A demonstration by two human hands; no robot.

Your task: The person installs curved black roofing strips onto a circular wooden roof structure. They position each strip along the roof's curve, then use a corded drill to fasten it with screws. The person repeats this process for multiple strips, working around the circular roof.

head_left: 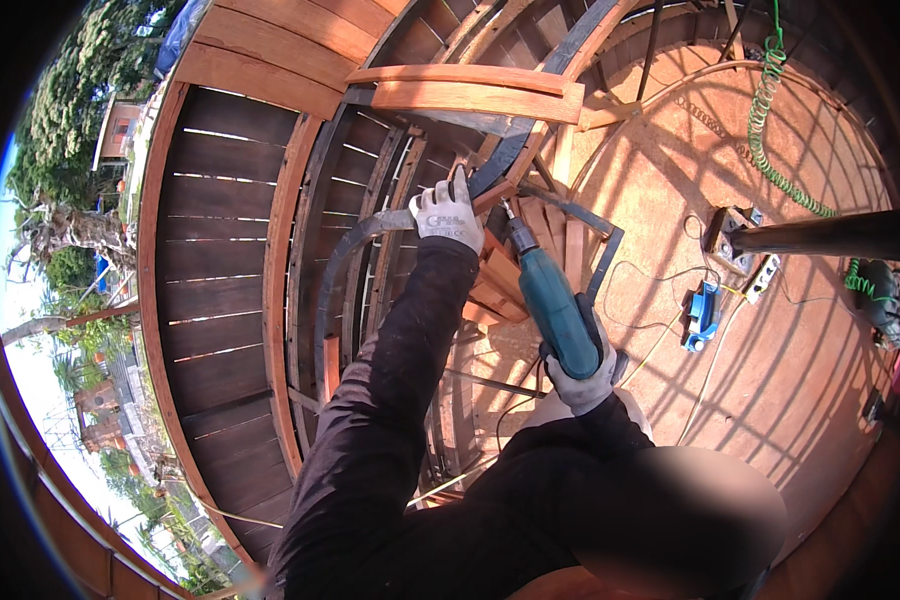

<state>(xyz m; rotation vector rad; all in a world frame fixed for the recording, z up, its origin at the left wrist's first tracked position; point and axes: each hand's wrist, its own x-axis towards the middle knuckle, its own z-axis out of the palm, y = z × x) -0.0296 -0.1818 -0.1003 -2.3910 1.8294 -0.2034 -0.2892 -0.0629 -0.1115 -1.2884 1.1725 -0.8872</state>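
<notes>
My right hand (pixel 582 380), in a pale glove, is wrapped round the rear of a teal power drill (pixel 555 305). The drill points up and left, its chuck close to a short reddish wood piece (pixel 494 196) under a dark beam (pixel 505 160). I cannot tell whether the bit touches the wood. My left hand (pixel 448 217), in a white printed glove, is stretched out and closed over the end of a curved grey bar (pixel 342 262). Its fingertips are partly hidden against the frame.
Slatted dark boards (pixel 220 250) rise at left, with reddish planks (pixel 470 97) above. A blue power tool (pixel 702 316), a power strip (pixel 762 280) and cords lie on the brown floor (pixel 740 400). A green coiled hose (pixel 760 130) hangs at upper right. A dark post (pixel 830 235) juts in from the right.
</notes>
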